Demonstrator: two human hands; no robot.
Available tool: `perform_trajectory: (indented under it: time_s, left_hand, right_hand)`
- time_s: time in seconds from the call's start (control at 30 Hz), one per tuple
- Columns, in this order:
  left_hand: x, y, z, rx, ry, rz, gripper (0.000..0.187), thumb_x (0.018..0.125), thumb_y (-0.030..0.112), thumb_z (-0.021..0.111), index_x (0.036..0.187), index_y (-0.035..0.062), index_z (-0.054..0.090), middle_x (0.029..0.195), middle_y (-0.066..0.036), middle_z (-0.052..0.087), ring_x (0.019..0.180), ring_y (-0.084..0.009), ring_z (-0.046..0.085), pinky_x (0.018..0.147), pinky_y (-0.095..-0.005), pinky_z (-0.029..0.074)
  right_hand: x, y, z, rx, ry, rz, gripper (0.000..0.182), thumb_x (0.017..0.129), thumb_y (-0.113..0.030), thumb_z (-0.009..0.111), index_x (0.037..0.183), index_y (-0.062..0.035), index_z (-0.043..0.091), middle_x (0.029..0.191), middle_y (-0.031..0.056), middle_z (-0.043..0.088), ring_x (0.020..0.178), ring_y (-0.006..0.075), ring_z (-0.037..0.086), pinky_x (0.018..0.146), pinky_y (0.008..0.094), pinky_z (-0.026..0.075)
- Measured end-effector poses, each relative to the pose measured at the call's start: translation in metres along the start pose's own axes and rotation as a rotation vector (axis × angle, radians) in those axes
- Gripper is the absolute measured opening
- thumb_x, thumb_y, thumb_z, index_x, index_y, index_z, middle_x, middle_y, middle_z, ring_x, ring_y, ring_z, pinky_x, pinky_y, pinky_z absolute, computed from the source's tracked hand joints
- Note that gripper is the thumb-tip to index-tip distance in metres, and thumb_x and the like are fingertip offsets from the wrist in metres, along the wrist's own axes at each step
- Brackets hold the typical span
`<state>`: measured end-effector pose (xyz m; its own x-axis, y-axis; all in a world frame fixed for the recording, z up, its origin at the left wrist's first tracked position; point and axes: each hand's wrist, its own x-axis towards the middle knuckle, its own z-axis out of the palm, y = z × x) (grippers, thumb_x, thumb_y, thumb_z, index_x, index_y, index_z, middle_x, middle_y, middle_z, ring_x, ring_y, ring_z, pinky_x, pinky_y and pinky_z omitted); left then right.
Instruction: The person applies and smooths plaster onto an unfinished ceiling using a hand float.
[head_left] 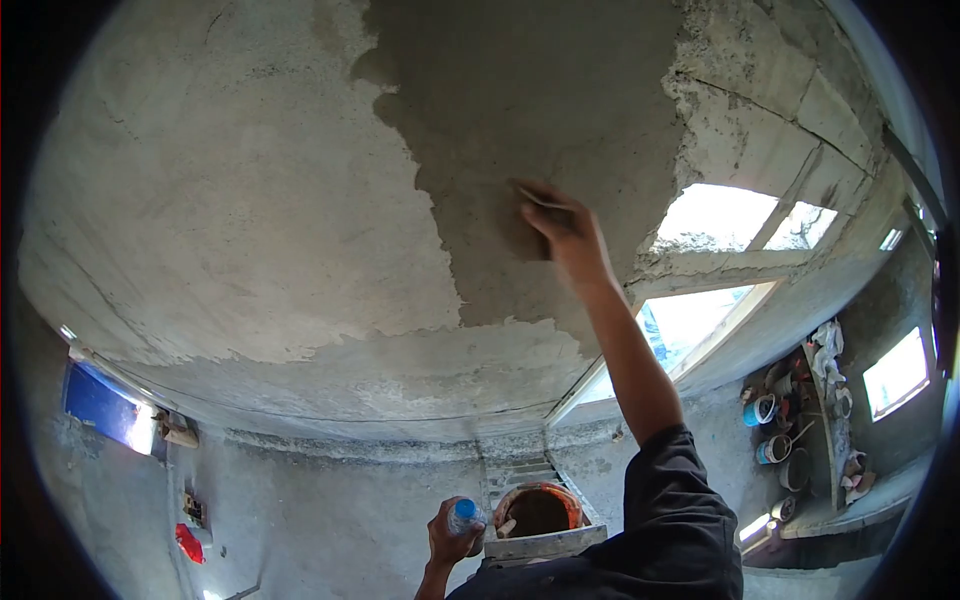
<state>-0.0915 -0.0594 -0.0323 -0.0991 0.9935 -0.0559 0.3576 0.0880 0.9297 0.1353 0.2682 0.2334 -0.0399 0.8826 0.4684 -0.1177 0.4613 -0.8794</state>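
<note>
My right hand (562,225) reaches up, fingers closed around a flat plastering trowel (525,225), blurred by motion, against the wall. Under it lies a dark, wet-looking plaster patch (540,110) with a ragged left edge, next to paler dry plaster (250,190). Low down, my left hand (447,540) grips a clear plastic bottle (466,520) with a blue cap. Just right of the bottle stands an orange-rimmed bucket (575,505) with dark contents, behind a wooden plank (545,545).
Window openings (715,215) break the wall on the right, with a framed one (690,325) below. Several buckets (775,448) stand by a long board (826,430) at far right. A blue door (105,405) and a red item (188,543) are at left.
</note>
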Motion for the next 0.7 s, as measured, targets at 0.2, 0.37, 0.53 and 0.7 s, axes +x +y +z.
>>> perform_trajectory:
  time_s: [0.2,0.37,0.53,0.7]
  left_hand:
    - [-0.004,0.0,0.002,0.006,-0.009,-0.002,0.054,0.067,0.029,0.079,0.108,0.0051,0.055,0.09,-0.013,0.066,0.082,-0.0266,0.066,0.076,-0.0368,0.052]
    - [0.0,-0.004,0.003,-0.005,0.02,0.04,0.054,0.066,0.027,0.079,0.109,0.0051,0.054,0.089,-0.013,0.066,0.081,-0.0257,0.066,0.075,-0.0365,0.052]
    - [0.001,0.0,0.001,-0.015,0.003,-0.002,0.051,0.067,0.026,0.078,0.107,0.0044,0.055,0.088,-0.013,0.066,0.081,-0.0248,0.066,0.075,-0.0357,0.052]
    - [0.003,0.007,-0.002,0.005,0.028,0.042,0.051,0.067,0.027,0.078,0.107,0.0041,0.055,0.088,-0.013,0.066,0.08,-0.0243,0.066,0.074,-0.0356,0.052]
  right_hand:
    - [-0.142,0.182,-0.108,0.408,-0.033,0.647,0.024,0.086,-0.002,0.056,0.109,0.0043,0.058,0.107,0.0157,0.062,0.093,0.0228,0.063,0.079,0.0363,0.054]
    - [-0.194,0.262,-0.118,0.195,0.673,0.735,0.038,0.089,-0.004,0.046,0.126,0.0037,0.045,0.118,0.0118,0.055,0.102,0.0212,0.055,0.088,0.036,0.045]
    - [-0.028,0.08,-0.068,-0.399,0.67,-0.215,0.034,0.083,0.0,0.045,0.115,0.0063,0.055,0.105,0.0207,0.061,0.097,0.023,0.059,0.087,0.0308,0.043]
    - [0.081,-0.01,-0.022,-0.715,0.606,-0.834,0.049,0.081,0.007,0.045,0.128,-0.003,0.049,0.127,0.0182,0.053,0.119,0.0348,0.049,0.098,0.0388,0.042]
